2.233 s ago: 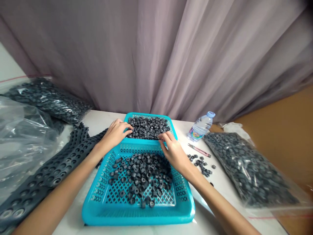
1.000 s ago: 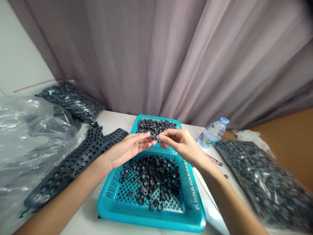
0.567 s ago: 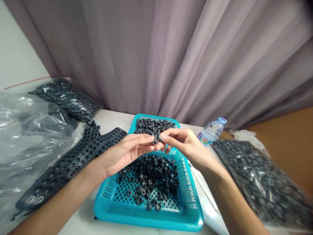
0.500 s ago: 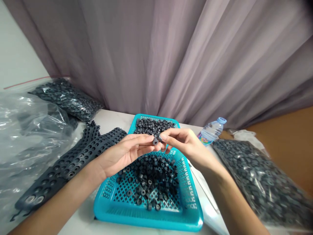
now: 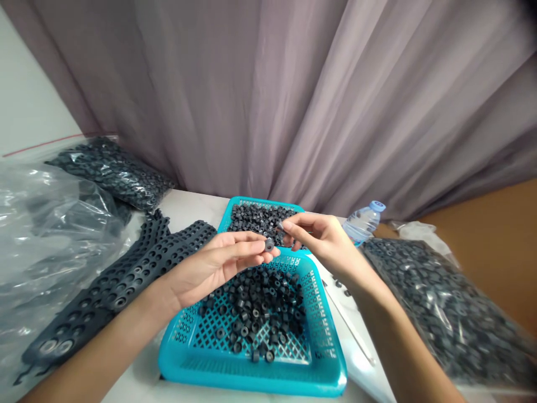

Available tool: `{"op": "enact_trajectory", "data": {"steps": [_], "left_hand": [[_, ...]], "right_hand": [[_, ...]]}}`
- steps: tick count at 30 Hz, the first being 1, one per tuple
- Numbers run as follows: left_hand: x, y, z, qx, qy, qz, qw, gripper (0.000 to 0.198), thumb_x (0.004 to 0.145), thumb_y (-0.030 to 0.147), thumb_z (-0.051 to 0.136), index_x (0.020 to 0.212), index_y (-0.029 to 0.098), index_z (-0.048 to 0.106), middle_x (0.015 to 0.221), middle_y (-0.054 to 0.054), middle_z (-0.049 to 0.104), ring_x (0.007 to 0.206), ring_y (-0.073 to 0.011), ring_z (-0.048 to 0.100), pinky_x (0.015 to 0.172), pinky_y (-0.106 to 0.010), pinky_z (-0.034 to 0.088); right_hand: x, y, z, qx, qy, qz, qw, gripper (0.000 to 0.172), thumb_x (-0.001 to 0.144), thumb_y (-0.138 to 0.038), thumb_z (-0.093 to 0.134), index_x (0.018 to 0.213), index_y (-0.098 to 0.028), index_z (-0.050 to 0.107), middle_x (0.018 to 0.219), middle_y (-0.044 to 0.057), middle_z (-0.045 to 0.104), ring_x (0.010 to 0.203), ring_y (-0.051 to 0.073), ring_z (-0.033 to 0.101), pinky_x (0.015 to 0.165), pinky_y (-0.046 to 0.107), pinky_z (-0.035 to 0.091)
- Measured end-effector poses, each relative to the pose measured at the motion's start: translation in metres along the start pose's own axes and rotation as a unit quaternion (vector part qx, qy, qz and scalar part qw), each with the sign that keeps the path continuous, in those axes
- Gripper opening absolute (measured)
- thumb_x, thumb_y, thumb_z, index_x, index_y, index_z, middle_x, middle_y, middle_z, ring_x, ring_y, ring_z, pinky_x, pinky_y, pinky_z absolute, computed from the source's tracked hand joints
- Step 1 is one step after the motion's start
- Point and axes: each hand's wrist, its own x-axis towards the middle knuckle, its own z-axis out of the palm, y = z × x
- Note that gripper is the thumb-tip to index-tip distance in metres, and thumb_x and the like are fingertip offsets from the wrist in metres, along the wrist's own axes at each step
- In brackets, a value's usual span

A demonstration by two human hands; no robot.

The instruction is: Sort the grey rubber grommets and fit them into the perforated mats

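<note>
My left hand (image 5: 226,254) is closed, pinching a small black cylindrical piece with a hole (image 5: 269,244) at its fingertips. To its right, my right hand (image 5: 316,235) is closed too, with thumb and forefinger pinching a small dark bit (image 5: 280,226) whose kind I cannot make out. Both hands are held above the near turquoise basket (image 5: 251,380), which has a loose heap of similar black pieces (image 5: 268,299) in it. Behind them stands a second turquoise basket (image 5: 224,221), filled with small dark pieces (image 5: 255,218).
Black perforated strips (image 5: 138,274) lie left, beside a clear plastic bag (image 5: 46,224) and a bag of dark pieces (image 5: 117,170). A water bottle (image 5: 361,224), a large filled bag (image 5: 444,302) and a thin white rod (image 5: 350,327) are right. A curtain (image 5: 235,101) hangs behind.
My right hand has drawn away to the right and slightly up from my left hand, carrying the small dark bit. My left hand still pinches the black cylindrical piece.
</note>
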Motion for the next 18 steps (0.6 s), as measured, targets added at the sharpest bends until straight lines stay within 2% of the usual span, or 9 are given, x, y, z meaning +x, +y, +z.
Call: {"op": "enact_trajectory", "data": {"steps": [3, 7, 9, 11, 13, 14, 18], "left_hand": [[-0.003, 0.002, 0.002, -0.019, 0.003, -0.012, 1.0, 0.023, 0.081, 0.027, 0.09, 0.096, 0.012, 0.08, 0.104, -0.01, 0.079, 0.088, -0.0101, 0.072, 0.081, -0.012, 0.059], [-0.005, 0.003, 0.004, -0.019, -0.004, -0.026, 0.999, 0.023, 0.082, 0.026, 0.089, 0.099, 0.013, 0.078, 0.104, -0.009, 0.078, 0.087, -0.0102, 0.071, 0.081, -0.013, 0.058], [-0.004, 0.002, 0.006, 0.019, -0.009, -0.008, 1.0, 0.022, 0.084, 0.027, 0.087, 0.098, 0.015, 0.076, 0.103, -0.008, 0.077, 0.089, -0.0112, 0.071, 0.082, -0.016, 0.058], [-0.002, 0.0, 0.005, 0.109, -0.007, 0.044, 0.993, 0.019, 0.086, 0.028, 0.084, 0.096, 0.015, 0.073, 0.098, -0.006, 0.076, 0.09, -0.013, 0.07, 0.086, -0.02, 0.057], [0.001, -0.003, 0.002, 0.238, 0.016, 0.118, 0.964, 0.018, 0.089, 0.03, 0.081, 0.096, 0.017, 0.071, 0.095, -0.004, 0.074, 0.092, -0.0153, 0.07, 0.089, -0.024, 0.057], [0.002, -0.006, 0.0, 0.309, 0.034, 0.153, 0.938, 0.017, 0.09, 0.031, 0.079, 0.096, 0.017, 0.071, 0.095, -0.004, 0.074, 0.093, -0.0161, 0.071, 0.09, -0.026, 0.057], [0.004, -0.012, -0.008, 0.518, 0.081, 0.258, 0.811, 0.014, 0.098, 0.034, 0.069, 0.101, 0.02, 0.07, 0.106, -0.003, 0.073, 0.092, -0.0156, 0.071, 0.09, -0.026, 0.056]], "right_hand": [[-0.001, 0.001, 0.001, -0.003, -0.001, 0.001, 1.0, 0.036, 0.094, -0.051, 0.071, 0.087, -0.016, 0.074, 0.074, 0.002, 0.071, 0.069, 0.015, 0.063, 0.065, 0.026, 0.05], [-0.002, 0.0, 0.002, 0.011, -0.014, 0.004, 1.0, 0.037, 0.093, -0.053, 0.072, 0.089, -0.016, 0.074, 0.075, 0.003, 0.071, 0.07, 0.016, 0.064, 0.065, 0.026, 0.05], [-0.002, 0.0, 0.001, 0.013, -0.019, 0.003, 1.0, 0.039, 0.093, -0.054, 0.071, 0.088, -0.016, 0.073, 0.075, 0.003, 0.071, 0.068, 0.016, 0.063, 0.064, 0.026, 0.05], [-0.001, 0.0, 0.0, 0.011, -0.017, 0.0, 1.0, 0.039, 0.093, -0.055, 0.071, 0.089, -0.016, 0.073, 0.075, 0.003, 0.071, 0.067, 0.015, 0.062, 0.063, 0.027, 0.049], [-0.001, 0.001, 0.0, 0.007, -0.014, -0.001, 1.0, 0.039, 0.093, -0.054, 0.071, 0.089, -0.016, 0.073, 0.075, 0.003, 0.071, 0.067, 0.015, 0.062, 0.064, 0.026, 0.049], [0.0, 0.002, 0.0, 0.006, -0.012, 0.001, 1.0, 0.038, 0.094, -0.054, 0.071, 0.089, -0.016, 0.073, 0.075, 0.002, 0.071, 0.067, 0.015, 0.062, 0.064, 0.026, 0.049], [0.001, 0.006, 0.001, 0.004, -0.01, 0.0, 1.0, 0.038, 0.095, -0.053, 0.07, 0.088, -0.016, 0.073, 0.074, 0.002, 0.069, 0.069, 0.015, 0.062, 0.065, 0.026, 0.048]]}}
